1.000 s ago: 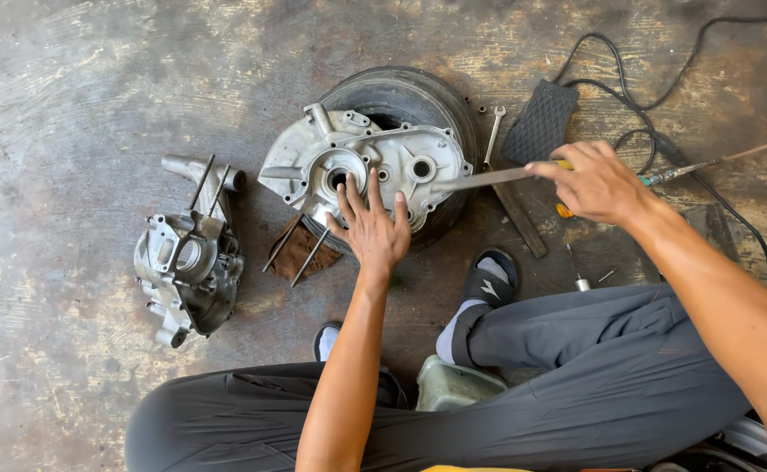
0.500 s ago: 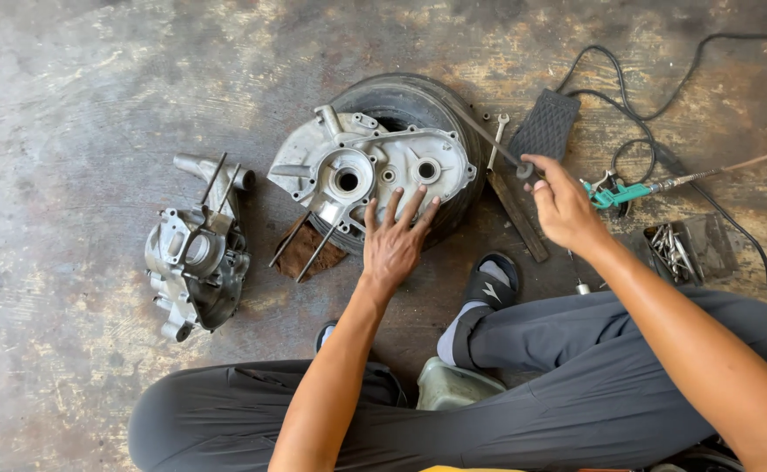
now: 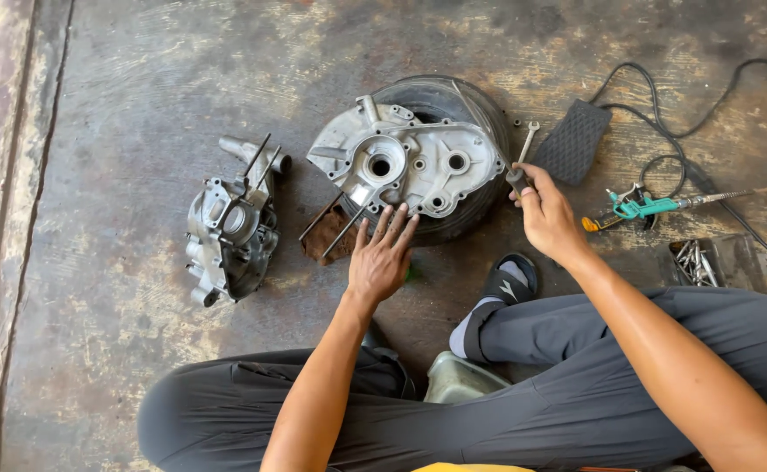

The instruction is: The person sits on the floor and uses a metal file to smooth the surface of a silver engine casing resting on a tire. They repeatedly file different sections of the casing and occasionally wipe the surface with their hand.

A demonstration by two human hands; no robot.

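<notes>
— What lies at the left of the frame?
— A second grey engine casing (image 3: 230,227), on the stained concrete floor (image 3: 121,105).
— And at the right?
— A black foot pedal (image 3: 573,140) with a black cable (image 3: 663,166) looping beside it, a green-handled tool (image 3: 641,207), and a dark tray of metal bits (image 3: 707,260).

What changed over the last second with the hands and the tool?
The right hand drew back from the screwdriver at the engine case half to its right edge, now gripping a dark-handled tool. The left hand stayed pressed on the casing's near edge; the tyre stayed put.
</notes>
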